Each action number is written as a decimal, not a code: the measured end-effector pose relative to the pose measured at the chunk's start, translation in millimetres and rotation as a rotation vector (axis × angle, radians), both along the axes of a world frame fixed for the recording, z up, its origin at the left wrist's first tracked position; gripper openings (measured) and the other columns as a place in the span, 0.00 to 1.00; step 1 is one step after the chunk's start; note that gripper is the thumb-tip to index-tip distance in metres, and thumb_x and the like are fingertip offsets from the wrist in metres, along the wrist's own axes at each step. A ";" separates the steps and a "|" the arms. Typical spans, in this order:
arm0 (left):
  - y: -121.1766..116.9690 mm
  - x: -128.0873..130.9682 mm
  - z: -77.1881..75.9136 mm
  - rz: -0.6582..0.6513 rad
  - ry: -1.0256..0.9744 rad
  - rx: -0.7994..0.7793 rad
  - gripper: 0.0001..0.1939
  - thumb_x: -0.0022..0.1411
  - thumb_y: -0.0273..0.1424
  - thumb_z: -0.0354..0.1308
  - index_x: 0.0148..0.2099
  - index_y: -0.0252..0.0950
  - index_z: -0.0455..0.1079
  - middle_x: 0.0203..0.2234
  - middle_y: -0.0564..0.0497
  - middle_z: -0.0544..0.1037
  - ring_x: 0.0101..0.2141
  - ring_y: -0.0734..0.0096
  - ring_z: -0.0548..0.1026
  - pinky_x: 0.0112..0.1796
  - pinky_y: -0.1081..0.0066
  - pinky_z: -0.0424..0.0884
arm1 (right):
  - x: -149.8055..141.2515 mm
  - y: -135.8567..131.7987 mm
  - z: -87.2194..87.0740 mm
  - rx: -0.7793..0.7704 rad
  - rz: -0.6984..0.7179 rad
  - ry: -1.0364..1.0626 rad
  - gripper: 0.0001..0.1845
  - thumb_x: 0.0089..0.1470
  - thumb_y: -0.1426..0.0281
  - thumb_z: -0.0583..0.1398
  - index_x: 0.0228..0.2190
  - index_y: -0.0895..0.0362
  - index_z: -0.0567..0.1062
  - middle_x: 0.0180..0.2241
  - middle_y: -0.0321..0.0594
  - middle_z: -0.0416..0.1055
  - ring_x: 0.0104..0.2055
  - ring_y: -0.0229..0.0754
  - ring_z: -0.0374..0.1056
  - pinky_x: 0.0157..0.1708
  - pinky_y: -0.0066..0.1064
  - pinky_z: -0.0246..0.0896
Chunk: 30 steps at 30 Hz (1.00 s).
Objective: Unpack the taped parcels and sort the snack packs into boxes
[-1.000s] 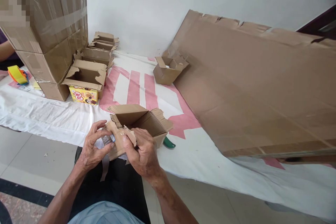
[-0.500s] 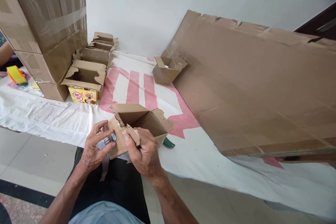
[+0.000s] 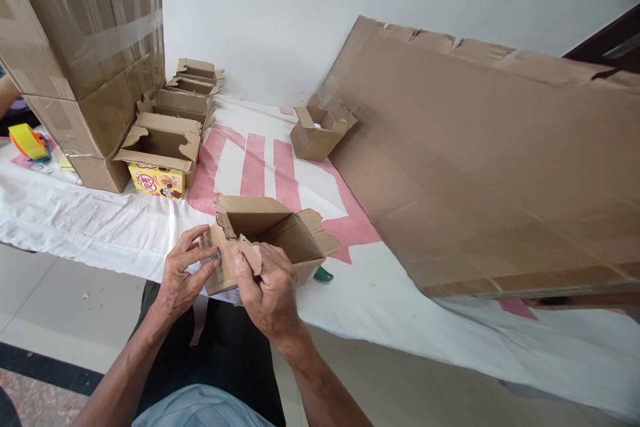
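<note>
An open cardboard box (image 3: 295,237) with torn flaps stands tilted at the table's near edge, in front of me. My right hand (image 3: 270,290) is closed on its ragged near flap (image 3: 251,255), thumb on top. At the box's left end is my left hand (image 3: 187,270), its thumb and index fingertip close together against the cardboard. A small clear, shiny piece with a bit of blue lies under those fingertips, mostly hidden; I cannot tell what it is. A green curved object (image 3: 324,274) pokes out beside the box's right side, partly covered.
Taped cartons (image 3: 95,67) are stacked at the left, beside a row of opened boxes (image 3: 165,143) and a yellow printed packet (image 3: 157,181). A yellow-orange tape dispenser (image 3: 30,141) lies far left, near another person's arm. A small open box (image 3: 317,140) leans by a large cardboard sheet (image 3: 480,173).
The clear piece with its blue mark has become mostly covered by my left fingertips, which have drawn closer together. The box has shifted slightly right. My right hand keeps its hold on the flap.
</note>
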<state>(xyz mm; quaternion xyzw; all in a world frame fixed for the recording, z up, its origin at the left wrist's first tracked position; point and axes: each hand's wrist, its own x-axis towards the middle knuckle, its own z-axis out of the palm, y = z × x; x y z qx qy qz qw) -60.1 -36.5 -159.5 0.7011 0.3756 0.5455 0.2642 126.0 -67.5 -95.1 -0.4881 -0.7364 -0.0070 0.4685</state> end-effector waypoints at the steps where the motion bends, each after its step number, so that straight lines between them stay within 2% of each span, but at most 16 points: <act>1: 1.3 -0.4 -1.0 0.002 0.001 -0.005 0.08 0.72 0.34 0.69 0.51 0.46 0.87 0.64 0.40 0.80 0.62 0.51 0.80 0.56 0.52 0.81 | -1.5 0.3 -0.2 0.006 -0.006 -0.009 0.15 0.73 0.73 0.56 0.31 0.51 0.71 0.26 0.38 0.73 0.30 0.45 0.69 0.36 0.40 0.59; 13: 6.1 -4.7 -21.7 0.054 0.006 -0.038 0.08 0.72 0.34 0.68 0.49 0.44 0.87 0.59 0.41 0.82 0.58 0.53 0.83 0.55 0.55 0.82 | -15.6 1.3 -7.0 -0.037 -0.033 -0.105 0.17 0.74 0.73 0.56 0.29 0.52 0.72 0.25 0.37 0.73 0.30 0.45 0.69 0.37 0.39 0.58; 17: 5.5 -4.8 -19.2 0.066 0.000 -0.021 0.08 0.71 0.31 0.67 0.49 0.43 0.87 0.58 0.42 0.83 0.57 0.55 0.83 0.57 0.55 0.81 | -15.7 1.6 -7.5 -0.030 -0.045 -0.106 0.18 0.74 0.72 0.57 0.28 0.52 0.71 0.25 0.37 0.73 0.30 0.44 0.68 0.37 0.38 0.58; 20: 1.8 -5.9 -13.5 0.046 0.011 -0.031 0.09 0.70 0.29 0.67 0.51 0.42 0.85 0.60 0.41 0.82 0.59 0.54 0.82 0.60 0.52 0.80 | -13.4 1.0 -6.2 -0.030 -0.041 -0.103 0.19 0.74 0.72 0.56 0.27 0.51 0.70 0.24 0.37 0.72 0.29 0.44 0.68 0.37 0.38 0.58; 26: 0.0 -7.5 -9.4 0.004 -0.037 -0.117 0.08 0.67 0.34 0.72 0.47 0.40 0.81 0.59 0.39 0.81 0.59 0.51 0.81 0.61 0.50 0.78 | -9.5 -0.2 -4.4 -0.036 -0.021 -0.080 0.18 0.74 0.72 0.56 0.29 0.51 0.71 0.26 0.38 0.74 0.30 0.45 0.71 0.36 0.38 0.58; 30: 2.2 -5.1 -12.1 0.012 -0.050 -0.099 0.05 0.69 0.34 0.70 0.45 0.40 0.80 0.58 0.41 0.81 0.58 0.53 0.81 0.60 0.52 0.78 | -8.4 -0.5 -3.9 -0.042 -0.026 -0.071 0.16 0.74 0.72 0.56 0.30 0.52 0.73 0.26 0.38 0.75 0.31 0.45 0.71 0.37 0.39 0.59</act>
